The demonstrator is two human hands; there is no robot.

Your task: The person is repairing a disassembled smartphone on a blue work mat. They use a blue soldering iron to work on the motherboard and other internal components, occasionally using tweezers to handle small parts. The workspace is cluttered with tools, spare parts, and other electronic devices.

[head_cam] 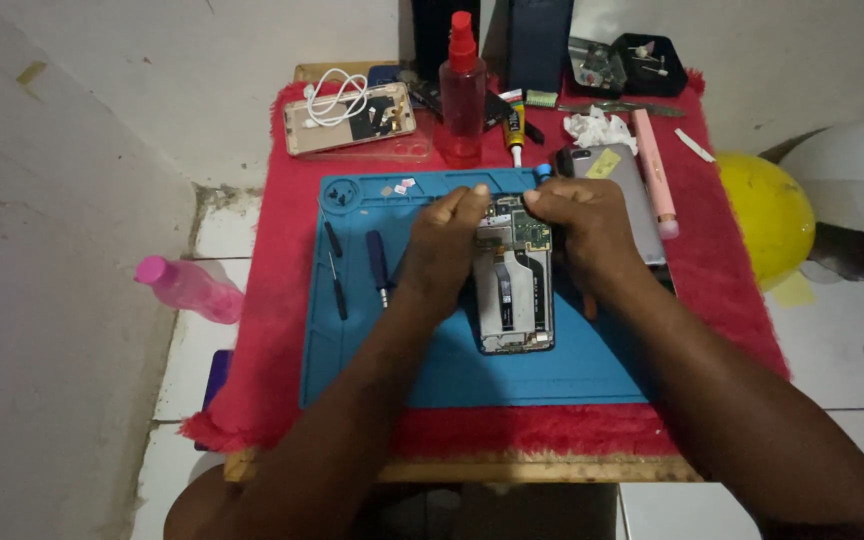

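red cloth (722, 300) is covering the low table; its near edge is hanging over, and your forearms are hiding the front middle. blue work mat (432, 360) is lying on it, far edge partly blocked by your hands. opened phone (514, 290) is lying face down at the mat's centre, back off, boards and ribbon showing; its top end is disappearing under your fingers. your left hand (444, 250) is curling at the phone's upper left corner, fingertips pinched together on something too small to make out. your right hand (584, 222) is pressing on the upper right corner, fingers bunched; whether it's gripping anything, can't tell. grey phone back (632, 180) is half hidden behind that hand. red spray bottle (462, 85) is standing beyond. two screwdrivers (378, 265) are lying left on the mat, details dim.
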